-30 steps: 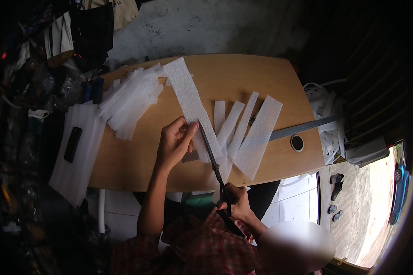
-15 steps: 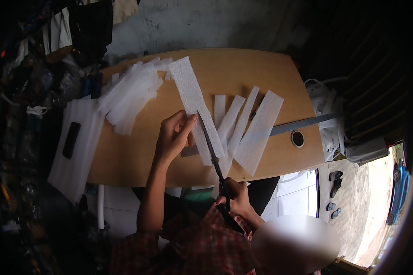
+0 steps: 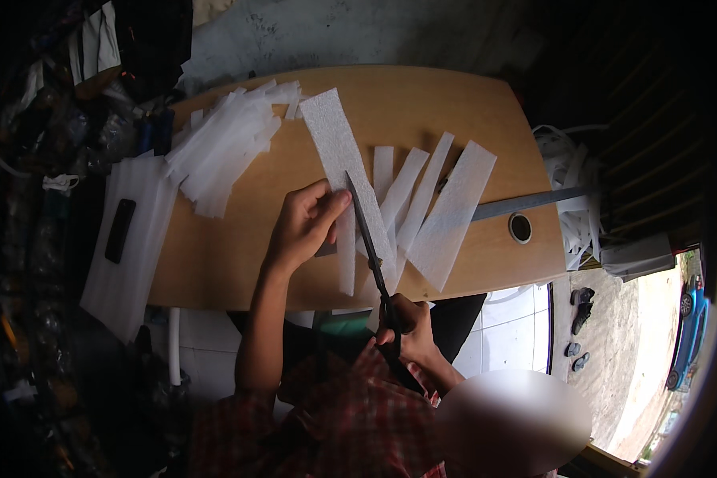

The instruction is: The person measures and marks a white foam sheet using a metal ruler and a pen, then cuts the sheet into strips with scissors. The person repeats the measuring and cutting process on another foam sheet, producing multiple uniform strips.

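A white foam strip (image 3: 334,127) is held up over the table, slanting away from me. My left hand (image 3: 299,227) pinches its left edge between thumb and fingers. My right hand (image 3: 409,328) grips the handles of long dark scissors (image 3: 372,253), whose blades run lengthwise into the strip. Below my left thumb, a narrow cut piece (image 3: 345,259) hangs apart from the wider part. Several cut foam strips (image 3: 456,213) lie fanned out on the table, right of the scissors.
The wooden table (image 3: 311,287) carries a heap of white foam strips (image 3: 227,147) at far left. A dark phone (image 3: 120,231) rests on foam sheets (image 3: 142,263) at the left edge. A metal ruler (image 3: 526,205) passes a round table hole (image 3: 519,229). White scraps (image 3: 575,223) hang beyond the right edge.
The scissors have gone further up the strip, and the cut is longer. The narrow piece now stands apart from the wider part. The whole view has shifted slightly.
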Demonstrator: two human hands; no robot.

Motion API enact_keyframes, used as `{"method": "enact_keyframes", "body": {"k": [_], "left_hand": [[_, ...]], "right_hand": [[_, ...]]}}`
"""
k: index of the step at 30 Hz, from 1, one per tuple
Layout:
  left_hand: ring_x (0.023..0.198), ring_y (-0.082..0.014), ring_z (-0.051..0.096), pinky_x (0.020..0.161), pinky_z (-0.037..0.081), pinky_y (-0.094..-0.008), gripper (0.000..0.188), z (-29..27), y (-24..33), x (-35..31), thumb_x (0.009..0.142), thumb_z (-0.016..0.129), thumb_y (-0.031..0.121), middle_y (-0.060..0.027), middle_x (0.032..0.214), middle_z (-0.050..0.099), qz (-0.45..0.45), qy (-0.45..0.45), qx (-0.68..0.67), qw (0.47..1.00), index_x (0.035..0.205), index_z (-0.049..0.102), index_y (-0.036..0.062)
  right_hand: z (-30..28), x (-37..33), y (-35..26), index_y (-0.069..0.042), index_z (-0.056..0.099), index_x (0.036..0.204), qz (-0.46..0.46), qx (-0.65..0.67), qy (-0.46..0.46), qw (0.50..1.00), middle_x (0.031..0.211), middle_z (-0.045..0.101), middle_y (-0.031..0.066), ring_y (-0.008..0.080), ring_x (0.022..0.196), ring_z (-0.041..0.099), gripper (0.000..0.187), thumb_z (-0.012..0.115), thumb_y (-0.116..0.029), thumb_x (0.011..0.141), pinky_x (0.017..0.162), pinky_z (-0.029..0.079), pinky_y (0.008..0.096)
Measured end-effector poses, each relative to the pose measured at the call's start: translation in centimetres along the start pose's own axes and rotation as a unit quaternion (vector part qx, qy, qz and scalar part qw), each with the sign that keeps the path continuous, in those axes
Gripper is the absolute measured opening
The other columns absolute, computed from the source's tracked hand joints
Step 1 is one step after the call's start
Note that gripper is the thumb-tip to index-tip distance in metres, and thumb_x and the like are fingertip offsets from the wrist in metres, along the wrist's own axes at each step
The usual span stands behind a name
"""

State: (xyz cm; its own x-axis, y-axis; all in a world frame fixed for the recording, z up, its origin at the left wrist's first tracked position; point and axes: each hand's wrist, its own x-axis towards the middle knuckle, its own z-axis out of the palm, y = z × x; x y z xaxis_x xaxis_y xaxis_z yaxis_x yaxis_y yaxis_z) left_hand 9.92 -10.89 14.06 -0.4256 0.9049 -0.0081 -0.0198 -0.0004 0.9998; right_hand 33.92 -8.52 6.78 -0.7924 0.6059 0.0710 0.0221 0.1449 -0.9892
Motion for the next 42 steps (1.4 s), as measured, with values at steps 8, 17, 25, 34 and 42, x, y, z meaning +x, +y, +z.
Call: {"method": "enact_keyframes", "body": {"k": [8, 17, 25, 34, 42], "left_hand": [[0.049, -0.0029, 0.044, 0.046, 0.037, -0.0197, 0.029, -0.01, -0.22, -0.33, 0.094, 0.058, 0.023, 0.0034, 0.061, 0.051, -0.018, -0.031, -0.008, 0.999, 0.075, 0.054, 0.0019], [0.050, -0.0029, 0.045, 0.046, 0.036, -0.0204, 0.026, 0.02, -0.39, 0.22, 0.094, 0.059, 0.019, 0.0028, 0.060, 0.051, 0.054, 0.068, 0.000, 0.996, 0.074, 0.053, 0.0028], [0.053, -0.0035, 0.047, 0.048, 0.036, -0.0199, 0.028, 0.05, -0.42, -0.10, 0.093, 0.059, 0.020, 0.0023, 0.062, 0.052, 0.017, 0.019, -0.001, 1.000, 0.073, 0.052, 0.0036], [0.051, -0.0035, 0.044, 0.047, 0.034, -0.0201, 0.028, 0.02, -0.45, 0.29, 0.095, 0.058, 0.020, 0.0027, 0.059, 0.048, 0.036, 0.059, 0.008, 0.998, 0.073, 0.050, 0.0044], [0.051, -0.0032, 0.044, 0.047, 0.034, -0.0199, 0.028, -0.20, -0.66, 0.00, 0.095, 0.057, 0.020, 0.0031, 0.059, 0.048, 0.027, 0.027, 0.018, 0.999, 0.073, 0.051, 0.0039]], "right_hand": [[-0.34, 0.00, 0.47, -0.001, 0.053, 0.073, 0.013, -0.021, 0.007, 1.000, 0.060, 0.053, 0.0055, 0.0162, 0.053, 0.050, 0.056, 0.083, -0.048, 0.061, 0.050, 0.040, 0.0310], [-0.13, 0.10, -0.08, -0.001, 0.055, 0.078, -0.020, -0.005, -0.011, 1.000, 0.061, 0.054, 0.0062, 0.0162, 0.052, 0.051, 0.056, 0.083, -0.046, 0.063, 0.051, 0.042, 0.0306], [-0.08, 0.18, -0.04, -0.001, 0.054, 0.076, 0.018, -0.007, -0.003, 1.000, 0.060, 0.053, 0.0061, 0.0156, 0.051, 0.049, 0.061, 0.079, -0.055, 0.063, 0.050, 0.041, 0.0309], [-0.08, 0.30, -0.02, -0.001, 0.055, 0.076, 0.002, 0.012, -0.011, 1.000, 0.060, 0.054, 0.0060, 0.0173, 0.052, 0.050, 0.059, 0.081, -0.052, 0.062, 0.050, 0.041, 0.0315], [-0.01, 0.01, 0.25, -0.001, 0.055, 0.078, 0.016, 0.003, -0.001, 1.000, 0.060, 0.054, 0.0057, 0.0159, 0.052, 0.051, 0.063, 0.077, -0.059, 0.063, 0.050, 0.041, 0.0314]]}}
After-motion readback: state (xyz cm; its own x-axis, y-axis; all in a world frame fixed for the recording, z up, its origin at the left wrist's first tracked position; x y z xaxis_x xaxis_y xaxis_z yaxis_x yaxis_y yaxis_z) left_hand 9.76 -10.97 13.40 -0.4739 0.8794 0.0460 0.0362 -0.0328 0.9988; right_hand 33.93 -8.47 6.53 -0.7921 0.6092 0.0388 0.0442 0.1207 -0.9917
